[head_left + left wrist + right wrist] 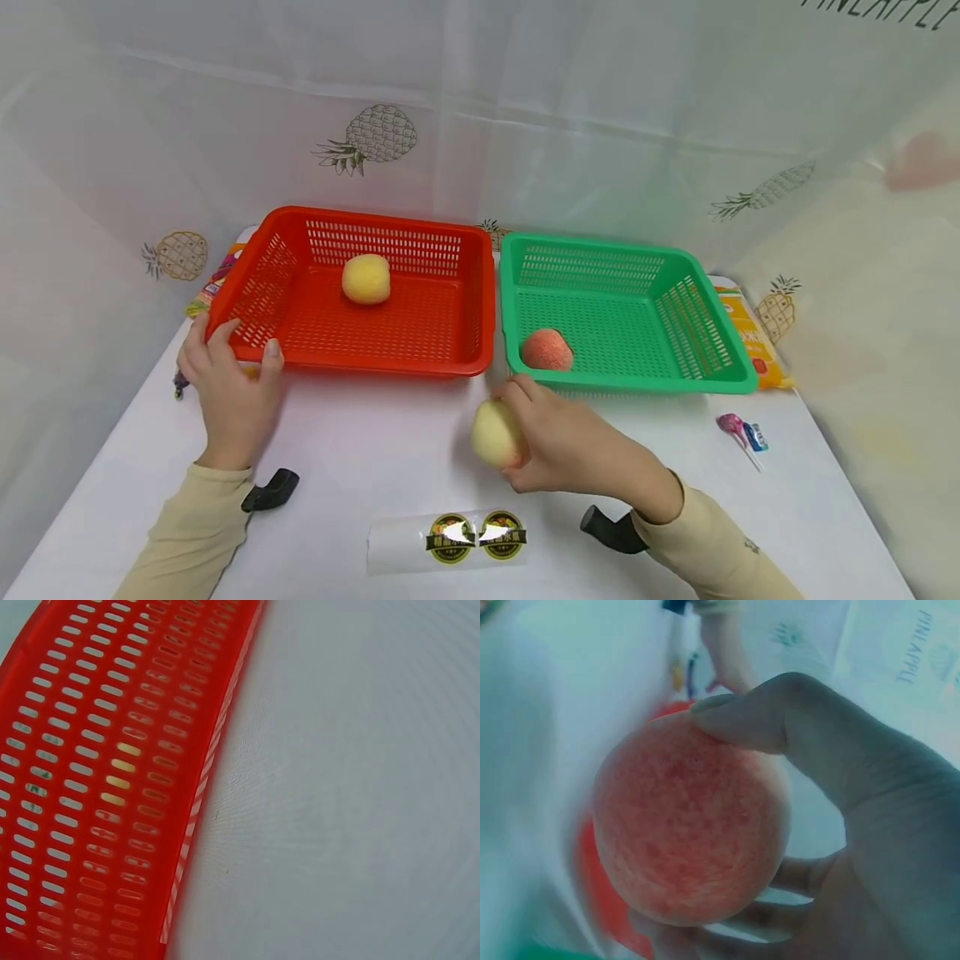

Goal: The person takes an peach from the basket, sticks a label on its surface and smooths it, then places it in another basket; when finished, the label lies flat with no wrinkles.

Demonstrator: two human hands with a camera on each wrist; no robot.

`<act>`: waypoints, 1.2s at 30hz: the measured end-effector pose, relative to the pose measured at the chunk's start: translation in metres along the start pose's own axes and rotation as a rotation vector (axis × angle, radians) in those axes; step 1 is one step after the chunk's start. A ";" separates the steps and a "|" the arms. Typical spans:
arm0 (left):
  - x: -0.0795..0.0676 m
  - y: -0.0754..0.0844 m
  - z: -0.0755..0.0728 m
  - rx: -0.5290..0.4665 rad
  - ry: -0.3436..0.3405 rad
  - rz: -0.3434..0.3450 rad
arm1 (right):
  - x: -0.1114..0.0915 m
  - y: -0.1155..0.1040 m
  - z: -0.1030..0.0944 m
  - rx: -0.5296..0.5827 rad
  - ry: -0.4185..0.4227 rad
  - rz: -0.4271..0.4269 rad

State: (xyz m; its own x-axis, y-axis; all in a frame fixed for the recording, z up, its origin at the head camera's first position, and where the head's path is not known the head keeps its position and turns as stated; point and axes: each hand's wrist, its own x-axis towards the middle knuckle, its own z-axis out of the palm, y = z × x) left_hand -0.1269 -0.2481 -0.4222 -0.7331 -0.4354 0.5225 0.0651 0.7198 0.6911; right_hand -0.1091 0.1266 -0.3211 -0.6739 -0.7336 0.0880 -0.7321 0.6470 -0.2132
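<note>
My right hand (555,429) grips a peach (495,435), pale yellow on one side and pinkish red on the other, in front of the gap between two baskets. In the right wrist view the thumb lies over the top of the peach (694,825) and fingers curl beneath it. With bent fingers my left hand (231,387) holds the front left corner of the red basket (375,364). A yellow peach (367,279) sits inside that basket. Inside the green basket (637,382), a pinkish red peach (547,350) lies at the front left corner.
A clear plastic bag (405,546) with two round black-and-gold labels lies at the front. Colourful packets stick out behind the red basket, and an orange packet (753,342) lies right of the green one. A lollipop (738,433) lies at the right. Pineapple-printed cloth hangs behind.
</note>
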 end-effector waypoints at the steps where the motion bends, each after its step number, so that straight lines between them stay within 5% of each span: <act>1: 0.000 -0.001 -0.001 -0.001 0.003 0.004 | 0.002 -0.001 0.007 -0.016 -0.005 -0.002; 11: -0.002 -0.003 0.001 -0.004 -0.004 -0.008 | 0.020 -0.001 0.043 -0.068 -0.074 0.014; 36: 0.001 0.001 0.000 0.007 -0.035 0.004 | 0.035 0.001 0.066 0.009 -0.073 0.015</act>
State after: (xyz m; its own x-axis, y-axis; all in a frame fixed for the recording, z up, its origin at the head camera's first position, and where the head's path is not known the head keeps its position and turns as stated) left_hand -0.1277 -0.2483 -0.4209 -0.7558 -0.4137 0.5076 0.0632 0.7254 0.6854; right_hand -0.1269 0.0874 -0.3829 -0.6753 -0.7374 0.0140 -0.7210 0.6560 -0.2231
